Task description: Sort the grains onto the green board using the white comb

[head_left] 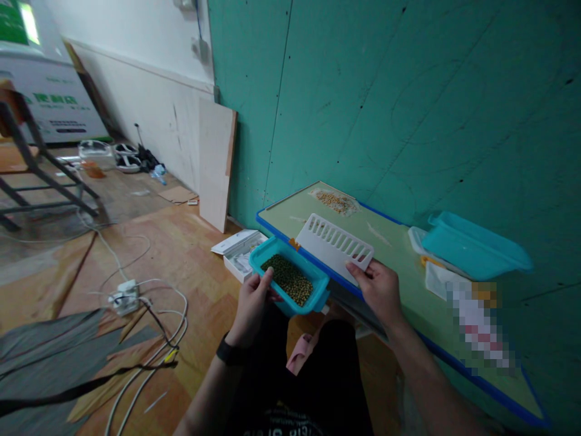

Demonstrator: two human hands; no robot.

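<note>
My left hand (255,297) grips the near-left rim of a blue plastic container (321,283), thumb over the edge. Inside it lie green beans (281,269) and some paler yellowish beans (301,289), mixed toward one end. The container is held beside the table edge, above my lap. My right hand (377,289) pinches the right end of a white slotted plastic plate (324,247) between thumb and fingers. That plate is tilted over the table's near edge, its row of slots along the far side. Behind it, a pile of pale yellow beans (336,201) lies on the table.
The blue-edged green table (408,303) stands against a green wall. On its right are a larger blue container (472,245) and a white lid-like piece (417,238). An open white box (238,257) and a power strip (124,297) with cables lie on the floor.
</note>
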